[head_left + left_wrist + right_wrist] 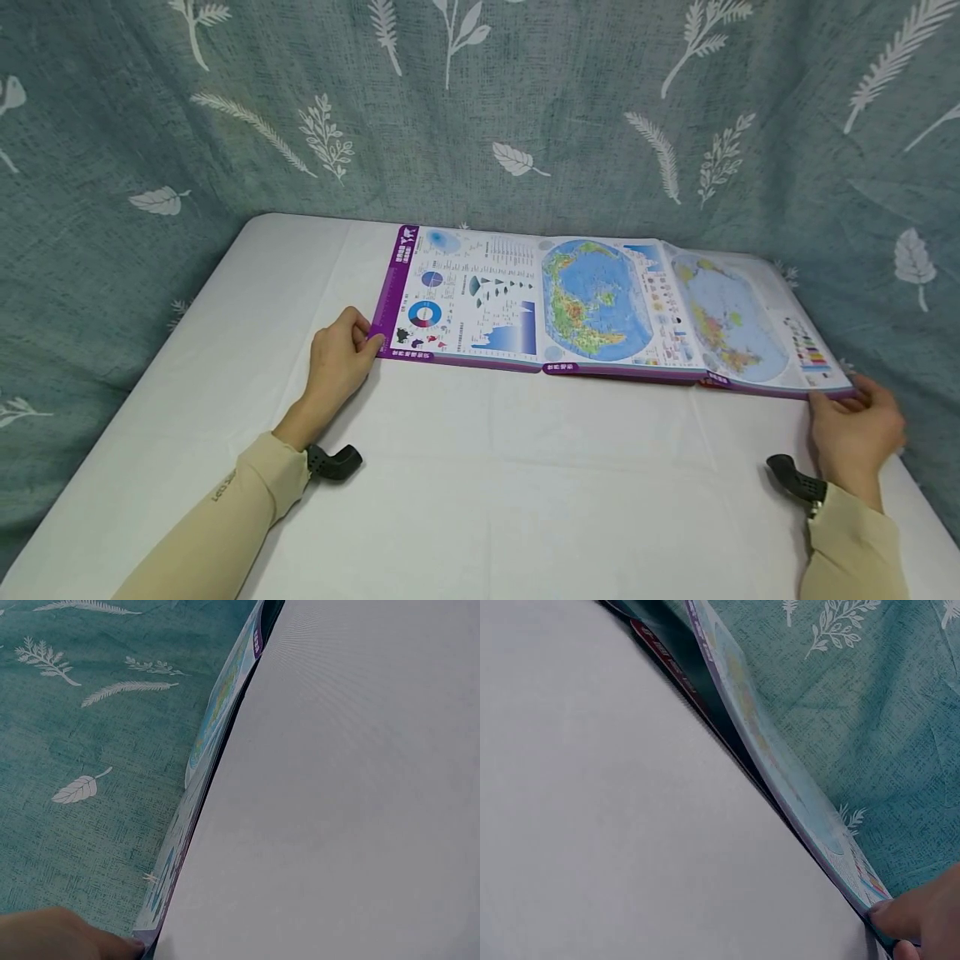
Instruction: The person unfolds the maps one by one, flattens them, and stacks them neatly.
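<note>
A partly unfolded paper world map [600,300] lies across the back of the table, with several panels side by side and a purple strip down its left edge. My left hand [337,357] pinches its near left corner; in the left wrist view the thumb of that hand [71,935] lies on the purple border. At the far right, my right hand [858,429] grips the near right corner. The right wrist view shows the right thumb [904,915] on top of the map [757,754] and a fingertip below. Folded layers with a red label show under the raised right panel.
The white-covered table [525,483] spreads in front of the map. A blue-green curtain with white leaf prints [480,108] hangs right behind the table's back edge and along both sides. A black curved device sits on each wrist, the left one [335,463] above the tabletop.
</note>
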The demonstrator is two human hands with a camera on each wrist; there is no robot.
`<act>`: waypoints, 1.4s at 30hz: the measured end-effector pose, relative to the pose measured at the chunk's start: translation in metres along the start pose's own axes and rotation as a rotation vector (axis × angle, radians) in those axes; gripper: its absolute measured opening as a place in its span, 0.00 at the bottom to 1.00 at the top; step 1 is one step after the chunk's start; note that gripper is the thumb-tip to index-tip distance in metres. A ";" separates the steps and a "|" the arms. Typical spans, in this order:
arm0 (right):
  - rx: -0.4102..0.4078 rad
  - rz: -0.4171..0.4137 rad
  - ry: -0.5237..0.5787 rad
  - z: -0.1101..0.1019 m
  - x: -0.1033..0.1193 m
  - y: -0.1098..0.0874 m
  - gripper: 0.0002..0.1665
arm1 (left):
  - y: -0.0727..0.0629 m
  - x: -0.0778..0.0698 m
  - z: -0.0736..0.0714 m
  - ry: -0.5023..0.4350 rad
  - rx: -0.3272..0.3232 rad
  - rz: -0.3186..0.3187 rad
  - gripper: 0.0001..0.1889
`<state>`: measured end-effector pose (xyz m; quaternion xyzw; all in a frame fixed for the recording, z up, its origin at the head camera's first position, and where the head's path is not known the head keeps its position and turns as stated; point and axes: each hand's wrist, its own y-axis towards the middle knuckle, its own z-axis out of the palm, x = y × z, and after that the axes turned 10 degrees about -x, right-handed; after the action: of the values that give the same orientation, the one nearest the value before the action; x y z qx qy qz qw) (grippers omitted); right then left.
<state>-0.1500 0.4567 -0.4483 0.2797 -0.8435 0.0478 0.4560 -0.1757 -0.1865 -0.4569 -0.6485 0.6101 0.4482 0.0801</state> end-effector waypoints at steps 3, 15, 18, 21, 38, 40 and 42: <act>-0.019 -0.109 -0.081 0.001 -0.003 0.000 0.37 | 0.000 0.000 0.000 -0.003 -0.002 0.005 0.10; -0.001 -0.242 -0.154 0.000 -0.005 -0.004 0.34 | 0.000 0.002 0.000 0.018 -0.008 -0.010 0.10; 0.003 -0.239 -0.156 0.000 -0.005 -0.004 0.33 | 0.000 0.003 0.001 0.018 -0.011 -0.010 0.11; -0.004 -0.241 -0.145 0.000 -0.006 -0.004 0.33 | 0.000 0.003 0.002 0.024 -0.015 -0.009 0.12; -0.002 -0.208 -0.154 0.003 -0.005 0.002 0.32 | 0.001 0.004 0.001 0.019 -0.019 0.000 0.11; 0.001 -0.203 -0.157 0.002 -0.005 0.002 0.31 | 0.000 0.004 0.000 0.021 -0.017 -0.001 0.11; -0.002 -0.200 -0.155 0.002 -0.004 0.001 0.31 | -0.001 0.003 0.000 0.022 -0.018 -0.004 0.11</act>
<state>-0.1504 0.4581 -0.4524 0.3650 -0.8441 -0.0204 0.3922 -0.1757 -0.1885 -0.4593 -0.6553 0.6054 0.4464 0.0683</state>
